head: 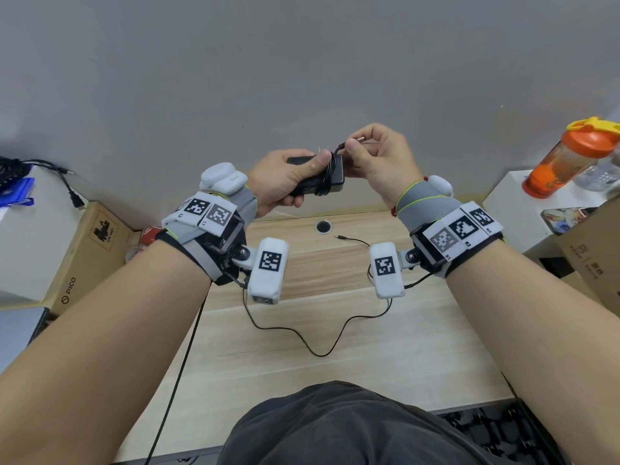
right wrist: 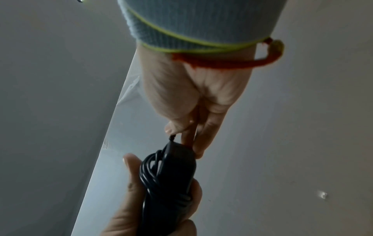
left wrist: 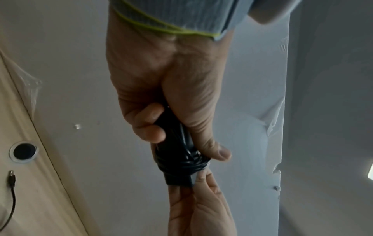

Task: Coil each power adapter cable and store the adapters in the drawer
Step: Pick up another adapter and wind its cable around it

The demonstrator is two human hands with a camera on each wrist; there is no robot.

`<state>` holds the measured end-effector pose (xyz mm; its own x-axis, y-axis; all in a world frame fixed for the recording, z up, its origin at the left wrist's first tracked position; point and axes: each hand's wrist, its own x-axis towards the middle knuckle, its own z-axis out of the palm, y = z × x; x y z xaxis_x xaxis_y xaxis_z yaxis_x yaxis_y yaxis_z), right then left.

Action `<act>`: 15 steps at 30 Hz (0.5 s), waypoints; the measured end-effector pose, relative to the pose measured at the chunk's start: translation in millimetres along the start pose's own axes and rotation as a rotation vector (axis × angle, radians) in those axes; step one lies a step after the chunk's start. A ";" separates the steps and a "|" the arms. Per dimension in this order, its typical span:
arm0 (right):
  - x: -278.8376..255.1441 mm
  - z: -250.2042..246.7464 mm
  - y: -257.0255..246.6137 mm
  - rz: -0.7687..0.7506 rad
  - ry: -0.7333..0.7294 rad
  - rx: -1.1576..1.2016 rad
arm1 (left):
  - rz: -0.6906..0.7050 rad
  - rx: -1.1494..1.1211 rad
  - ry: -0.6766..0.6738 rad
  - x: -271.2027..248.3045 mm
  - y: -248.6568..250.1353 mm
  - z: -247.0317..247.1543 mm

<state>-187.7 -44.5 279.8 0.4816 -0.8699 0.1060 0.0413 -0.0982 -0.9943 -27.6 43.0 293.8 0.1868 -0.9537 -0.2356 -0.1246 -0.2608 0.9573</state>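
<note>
Adapter [head: 317, 176] held up above the bench [head: 302, 330], long axis left-right between both hands, left hand [head: 285, 182] wrapped round its wound body, right hand [head: 375, 159] pinching the cable end [head: 339, 150] at the right tip, second cable [head: 318, 344] loose on bench below.

The left hand [left wrist: 161, 89] grips a cable-wrapped black adapter [left wrist: 177, 159]; the right hand [left wrist: 199, 206] touches its end.

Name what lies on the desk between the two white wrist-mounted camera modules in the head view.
Bare wooden desk, crossed only by a thin loose black cable with its barrel plug lying free. The head view shows this.
</note>
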 end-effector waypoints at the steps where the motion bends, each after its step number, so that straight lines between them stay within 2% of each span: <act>1: 0.9 -0.4 0.1 0.008 0.016 -0.022 | 0.006 0.014 -0.020 -0.1 -0.9 0.3; 5: 2.1 0.8 -0.3 0.046 0.019 -0.111 | 0.030 0.101 -0.055 0.1 -2.9 -0.1; 11: -2.7 2.6 -5.1 0.175 -0.052 -0.084 | 0.049 0.181 -0.063 -0.9 -7.4 0.7; 15: -6.7 0.9 6.8 0.237 0.029 -0.236 | 0.060 0.217 -0.140 -1.1 -12.4 11.5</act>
<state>-189.9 -38.9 272.3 0.4279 -0.8952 -0.1245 -0.2742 0.0026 -0.9617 -37.4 45.6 280.2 0.0382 -0.9760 -0.2146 -0.3401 -0.2146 0.9156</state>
